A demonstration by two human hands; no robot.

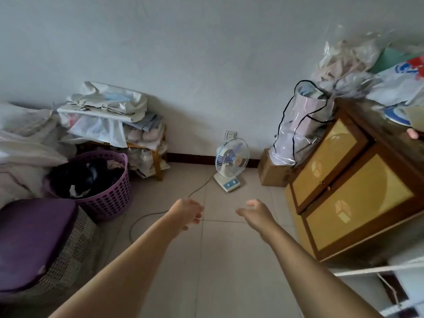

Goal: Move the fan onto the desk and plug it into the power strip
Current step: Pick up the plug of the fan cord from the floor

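Observation:
A small white table fan [231, 162] with pale blue blades stands upright on the tiled floor against the far wall, below a wall socket [230, 134]. Its grey cord [158, 212] trails left across the floor and curls toward me. Both my arms reach forward. My left hand [187, 213] and my right hand [254, 213] hover above the floor, short of the fan, fingers loosely apart and holding nothing. No desk or power strip is visible.
A purple laundry basket [110, 198] full of dark clothes stands at left, behind it a wooden stool [158, 164] piled with bags. A yellow-doored wooden cabinet [351, 189] fills the right, with a cardboard box [271, 174] and a clear plastic bag beside it.

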